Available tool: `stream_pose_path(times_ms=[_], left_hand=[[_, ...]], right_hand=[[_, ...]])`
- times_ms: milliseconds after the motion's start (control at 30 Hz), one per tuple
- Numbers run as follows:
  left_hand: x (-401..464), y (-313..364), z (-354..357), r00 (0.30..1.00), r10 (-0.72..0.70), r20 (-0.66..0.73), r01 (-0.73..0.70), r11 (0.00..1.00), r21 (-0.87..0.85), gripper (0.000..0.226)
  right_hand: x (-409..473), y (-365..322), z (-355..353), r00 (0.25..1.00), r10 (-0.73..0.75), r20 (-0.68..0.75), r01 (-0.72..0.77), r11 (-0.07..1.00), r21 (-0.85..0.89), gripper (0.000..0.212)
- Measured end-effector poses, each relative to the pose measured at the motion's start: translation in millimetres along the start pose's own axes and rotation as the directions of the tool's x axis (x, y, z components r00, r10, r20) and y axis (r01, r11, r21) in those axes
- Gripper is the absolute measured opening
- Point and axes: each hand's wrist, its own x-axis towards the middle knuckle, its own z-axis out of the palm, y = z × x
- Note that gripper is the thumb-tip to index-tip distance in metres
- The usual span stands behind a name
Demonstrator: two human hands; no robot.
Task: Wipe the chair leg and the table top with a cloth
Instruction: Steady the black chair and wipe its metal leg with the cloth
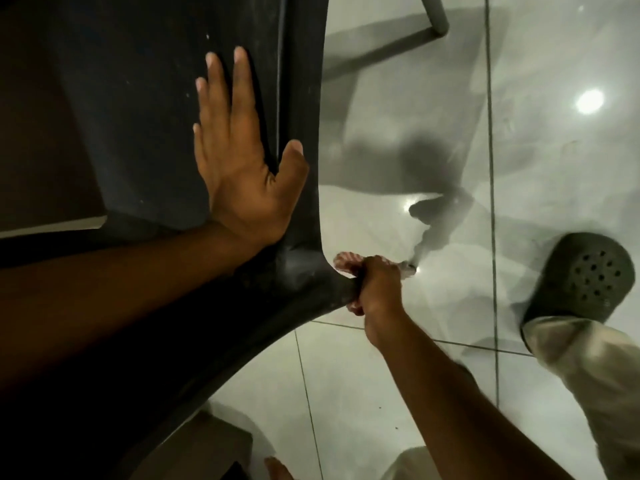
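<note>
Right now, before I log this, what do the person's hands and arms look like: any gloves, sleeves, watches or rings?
Both are bare. The left hand shows no glove, ring or watch, and its forearm shows no sleeve up to the picture's edge. The right hand is also ungloved, with no wristband; its forearm is uncovered as far as shown. Fingernails on the left hand are short and plain.

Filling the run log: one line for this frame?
left hand flat on chair seat | right hand gripping cloth around chair leg | table untouched
</note>
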Motion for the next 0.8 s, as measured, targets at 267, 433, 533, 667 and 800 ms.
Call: stream_pose_path(times_ms=[267,433,533,667,800], left_hand=[[1.2,-3.4,0.1,0.999,0.028,-0.028,-0.029,1.000,-0.008,0.085],[-1.2,-1.6,4.7,0.999,0.039,-0.013,-0.040,0.995,-0.093,0.082],[0.8,-1.7,2.5,1.000,0.021,-0.007,-0.022,0.996,-0.085,0.083],[1.8,-1.9,2.7,1.000,-0.003,-0.023,0.003,0.999,-0.039,0.085],[-1.4,9.5,-4.4,0.998,-0.056,0.012,0.057,0.998,-0.036,0.084]], right_hand=[[144.8,40.5,-51.7,0.985,0.173,-0.008,-0.171,0.981,0.087,0.047],[211.8,44.0,-72.8,0.944,0.324,-0.063,-0.327,0.897,-0.296,0.049],[185.1,29.2,-73.0,0.960,0.273,-0.059,-0.276,0.894,-0.352,0.038],[103.9,12.4,-40.0,0.971,0.239,0.017,-0.235,0.964,-0.128,0.028],[15.8,-17.9,-1.8,0.956,0.265,0.128,-0.259,0.964,-0.066,0.018]])
